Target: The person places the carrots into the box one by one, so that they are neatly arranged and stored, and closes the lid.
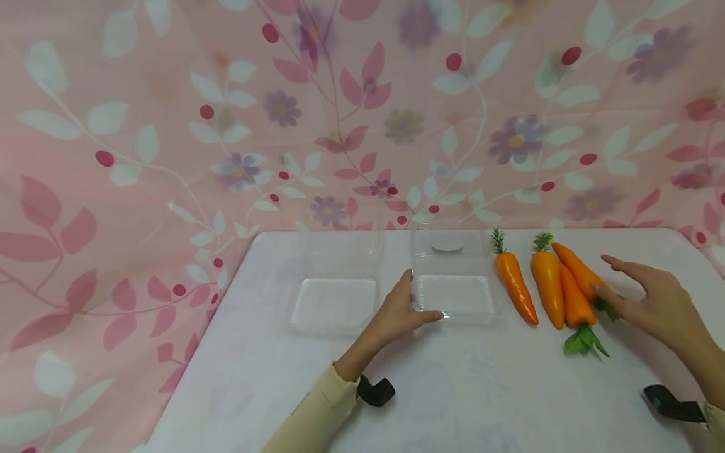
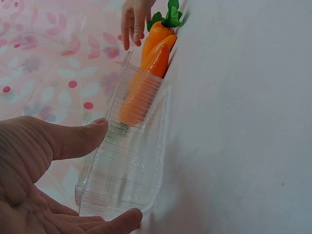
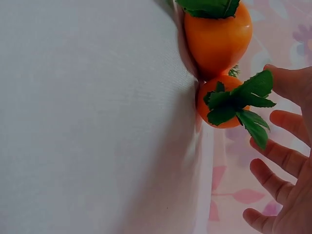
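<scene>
My left hand [image 1: 398,313] rests at the near left corner of a clear plastic clamshell box [image 1: 455,297], its lid folded back. In the left wrist view the thumb touches the box's rim and the fingers lie along its end, fairly straight. To the right of that box lie several shiny orange imitation carrots: one carrot [image 1: 515,286] apart, the others bunched, including a carrot with broad green leaves [image 1: 576,305]. Beside the bunch my right hand [image 1: 659,305] hovers with fingers spread, its thumb close to the rightmost carrot [image 1: 578,267]. Whether it touches cannot be made out.
A second clear clamshell box [image 1: 334,303] lies with its lid back, left of the first. Both boxes and the carrots are on a white-covered table [image 1: 481,390]. A pink floral cloth [image 1: 362,113] hangs behind the table.
</scene>
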Demonstrator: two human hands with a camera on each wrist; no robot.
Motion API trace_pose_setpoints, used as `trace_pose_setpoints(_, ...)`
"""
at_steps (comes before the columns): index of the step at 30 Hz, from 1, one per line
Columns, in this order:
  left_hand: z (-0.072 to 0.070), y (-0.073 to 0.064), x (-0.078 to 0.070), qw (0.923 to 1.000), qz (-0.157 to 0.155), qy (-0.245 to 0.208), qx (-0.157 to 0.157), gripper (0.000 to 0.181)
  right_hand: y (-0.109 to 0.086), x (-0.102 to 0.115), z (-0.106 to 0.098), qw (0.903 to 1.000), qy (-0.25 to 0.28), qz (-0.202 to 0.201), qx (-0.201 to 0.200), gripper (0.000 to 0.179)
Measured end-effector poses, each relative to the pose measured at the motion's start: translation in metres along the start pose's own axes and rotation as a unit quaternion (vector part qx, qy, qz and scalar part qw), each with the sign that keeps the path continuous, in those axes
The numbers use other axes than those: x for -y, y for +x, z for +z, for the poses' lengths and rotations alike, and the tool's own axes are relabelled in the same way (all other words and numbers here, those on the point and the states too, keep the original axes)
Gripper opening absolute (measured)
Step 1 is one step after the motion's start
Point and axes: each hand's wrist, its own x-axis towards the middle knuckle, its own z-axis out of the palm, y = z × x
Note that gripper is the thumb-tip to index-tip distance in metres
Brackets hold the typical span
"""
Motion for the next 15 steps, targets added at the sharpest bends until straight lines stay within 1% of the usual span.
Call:
trace_pose_setpoints(5,-0.0009,-0.0007,0.0005,0.9999,0.010,-0.003,0.005,0.090,0.0055,0.0021,0.0005,0.9997,0.015,0.018,0.005,0.065)
trace_pose_setpoints(11,-0.0014,-0.0006,-0.0009,0.9999,0.009,0.002,0.006,0.090,0.0080,0.0030,0.0036,0.9996,-0.003,0.028,0.002,0.062)
trace_pose_setpoints(15,-0.0007,0.0000,-0.0013,1.0000,0.006,0.006,0.004,0.091,0.0094,0.0021,0.0046,0.9987,-0.006,0.048,0.013,0.063)
